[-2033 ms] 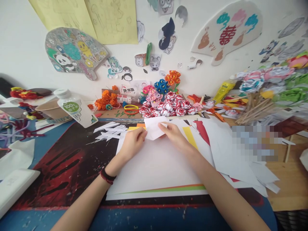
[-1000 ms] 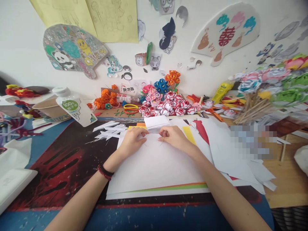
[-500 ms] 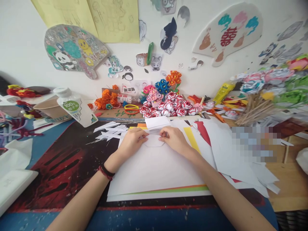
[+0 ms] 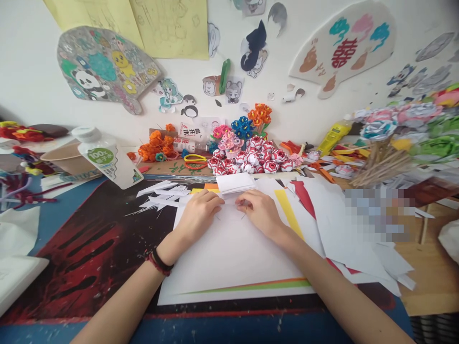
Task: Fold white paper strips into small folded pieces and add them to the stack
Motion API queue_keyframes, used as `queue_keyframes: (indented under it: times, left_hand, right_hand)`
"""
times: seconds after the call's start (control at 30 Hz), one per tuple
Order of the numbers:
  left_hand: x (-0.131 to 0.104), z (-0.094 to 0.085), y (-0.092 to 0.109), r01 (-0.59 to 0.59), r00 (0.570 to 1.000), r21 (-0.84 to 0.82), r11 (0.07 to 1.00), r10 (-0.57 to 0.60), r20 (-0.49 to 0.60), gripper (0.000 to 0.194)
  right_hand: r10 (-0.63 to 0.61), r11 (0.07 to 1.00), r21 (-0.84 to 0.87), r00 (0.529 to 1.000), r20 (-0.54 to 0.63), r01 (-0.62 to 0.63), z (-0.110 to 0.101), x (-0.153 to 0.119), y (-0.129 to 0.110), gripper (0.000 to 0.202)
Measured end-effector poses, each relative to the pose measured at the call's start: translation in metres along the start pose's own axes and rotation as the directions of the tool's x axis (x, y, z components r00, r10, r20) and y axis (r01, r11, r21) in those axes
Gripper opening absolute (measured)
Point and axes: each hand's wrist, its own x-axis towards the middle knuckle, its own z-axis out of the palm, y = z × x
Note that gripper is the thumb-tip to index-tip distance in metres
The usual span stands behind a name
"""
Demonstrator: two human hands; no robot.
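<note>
A small piece of white paper [image 4: 231, 206] lies between my hands, over a stack of large white sheets [image 4: 233, 258]. My left hand [image 4: 202, 210] has its fingers bent and pressed together on the small paper's left edge. On the right edge, my right hand [image 4: 258, 210] pinches the same paper between thumb and fingers. The small paper's lower edge is hard to tell from the white sheet beneath. Just beyond my fingertips rests a folded white paper stack [image 4: 235, 183]. Green and orange sheet edges show along the stack's near side.
White paper strips [image 4: 163, 195] lie left of the stack. A white bottle [image 4: 109, 160] leans at the back left. Red-and-white paper flowers [image 4: 256, 157] stand behind. Loose white sheets [image 4: 351, 234] spread rightward. A yellow bottle [image 4: 334, 136] and flowers on sticks [image 4: 380, 153] are at the back right.
The small paper between my hands shows less of its lower outline than before. My left wrist has shifted slightly. The camera view has moved a little.
</note>
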Motion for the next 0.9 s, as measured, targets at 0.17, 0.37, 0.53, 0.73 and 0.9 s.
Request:
queue_keyframes:
  times: [0.17,0.37,0.53,0.73,0.9]
  left_hand:
    - [-0.003,-0.001,0.002,-0.03,0.999,0.161,0.987,0.027,0.022,0.02]
    - [-0.003,-0.006,0.008,-0.126,0.99,0.308,0.943,0.1,0.1,0.02]
    - [-0.001,-0.009,0.011,-0.2,0.977,0.359,0.912,0.156,0.149,0.02]
    - [-0.002,-0.011,0.013,-0.252,0.964,0.381,0.89,0.194,0.184,0.019]
    - [-0.002,-0.011,0.013,-0.278,0.957,0.403,0.872,0.216,0.193,0.016]
  right_hand:
    - [-0.096,0.991,-0.097,0.995,0.006,0.096,0.0,-0.002,-0.001,0.013]
    - [-0.178,0.955,-0.233,0.983,0.046,0.183,0.001,-0.003,0.0,0.02]
    - [-0.225,0.912,-0.329,0.969,0.099,0.246,-0.003,-0.004,-0.002,0.022]
    - [-0.303,0.851,-0.393,0.937,0.172,0.348,-0.006,-0.004,-0.002,0.021]
    - [-0.351,0.794,-0.448,0.912,0.215,0.411,-0.008,-0.004,-0.005,0.019]
